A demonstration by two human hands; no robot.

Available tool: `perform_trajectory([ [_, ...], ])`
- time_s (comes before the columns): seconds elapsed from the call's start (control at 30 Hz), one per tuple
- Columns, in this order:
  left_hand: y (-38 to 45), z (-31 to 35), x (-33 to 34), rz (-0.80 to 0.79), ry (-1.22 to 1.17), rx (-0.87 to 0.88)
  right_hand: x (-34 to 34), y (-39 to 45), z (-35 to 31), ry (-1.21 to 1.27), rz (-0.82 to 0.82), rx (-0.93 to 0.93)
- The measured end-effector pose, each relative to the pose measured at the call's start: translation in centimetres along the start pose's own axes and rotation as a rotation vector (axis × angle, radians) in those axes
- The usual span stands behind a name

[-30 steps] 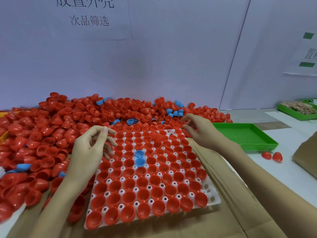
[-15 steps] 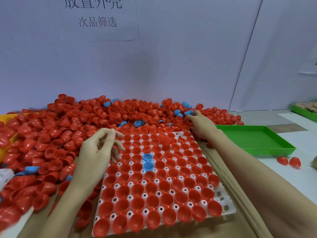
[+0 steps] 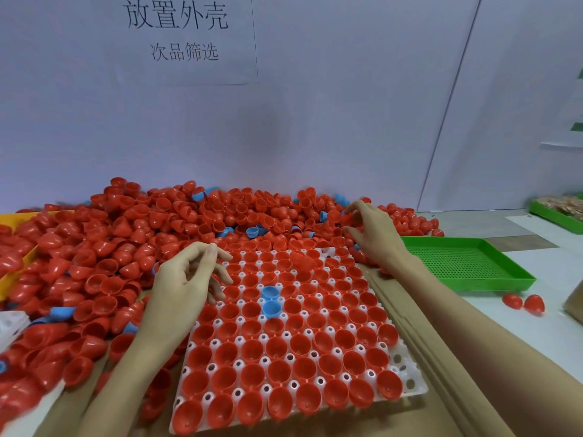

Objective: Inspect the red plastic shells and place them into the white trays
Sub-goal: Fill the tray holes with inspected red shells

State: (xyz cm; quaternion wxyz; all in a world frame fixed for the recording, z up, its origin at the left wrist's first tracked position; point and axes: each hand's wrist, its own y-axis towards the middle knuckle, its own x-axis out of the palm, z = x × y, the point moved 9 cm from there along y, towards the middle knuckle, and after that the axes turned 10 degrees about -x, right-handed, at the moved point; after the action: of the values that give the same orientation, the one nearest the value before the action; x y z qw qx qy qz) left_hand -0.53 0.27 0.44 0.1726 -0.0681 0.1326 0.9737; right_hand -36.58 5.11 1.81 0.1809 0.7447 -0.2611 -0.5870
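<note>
A white tray (image 3: 410,382) lies in front of me, nearly every cell filled with a red shell, plus two blue shells (image 3: 270,301) near its middle. One loose red shell (image 3: 301,258) lies on top of the far rows. A big pile of red shells (image 3: 126,241), with a few blue ones mixed in, spreads behind and to the left. My left hand (image 3: 186,279) hovers over the tray's left edge, fingers loosely curled and holding nothing. My right hand (image 3: 375,238) reaches into the pile past the tray's far right corner and pinches a red shell (image 3: 346,218).
A green perforated tray (image 3: 467,263) sits to the right, with two stray red shells (image 3: 522,302) in front of it. Cardboard (image 3: 426,313) lies under the white tray. A yellow bin edge (image 3: 12,280) and stacked white trays (image 3: 9,323) are at the left. A wall stands close behind the pile.
My right hand has moved away from the tray's far edge into the pile at the back right and closed its fingers round a shell. My left hand has stayed nearly still.
</note>
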Motion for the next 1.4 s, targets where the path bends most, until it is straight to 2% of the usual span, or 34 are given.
perform_trajectory([
  [0.13, -0.2, 0.0, 0.3, -0.011, 0.009, 0.006, -1.6, -1.8, -3.8, 0.079, 0.017, -0.045],
  [0.3, -1.1, 0.8, 2.1, -0.088, 0.121, 0.064, -4.1, -5.4, -9.7, 0.317, 0.068, -0.109],
  [0.47, -2.8, 1.7, 5.1, -0.261, 0.156, 0.129, -3.6, -8.4, -14.2, 0.528, -0.141, -0.142],
  [0.53, -3.2, 1.9, 5.8, -0.280, 0.164, 0.148, -3.7, -9.0, -15.2, 0.585, -0.207, -0.127],
  [0.83, -3.2, 1.3, 5.9, -0.266, 0.022, 0.020, -5.3, -10.2, -16.4, 0.649, -0.314, -0.013],
  [1.07, -3.9, 0.7, 7.0, -0.334, 0.100, -0.047, -5.1, -10.8, -16.2, 0.837, -0.334, 0.162],
  [1.33, -4.6, 2.3, 7.3, -0.323, 0.129, 0.100, -4.4, -11.2, -16.4, 0.955, -0.364, 0.210],
  [1.4, -4.5, 1.9, 7.6, -0.356, 0.082, 0.028, -4.2, -11.3, -16.6, 1.009, -0.370, 0.218],
])
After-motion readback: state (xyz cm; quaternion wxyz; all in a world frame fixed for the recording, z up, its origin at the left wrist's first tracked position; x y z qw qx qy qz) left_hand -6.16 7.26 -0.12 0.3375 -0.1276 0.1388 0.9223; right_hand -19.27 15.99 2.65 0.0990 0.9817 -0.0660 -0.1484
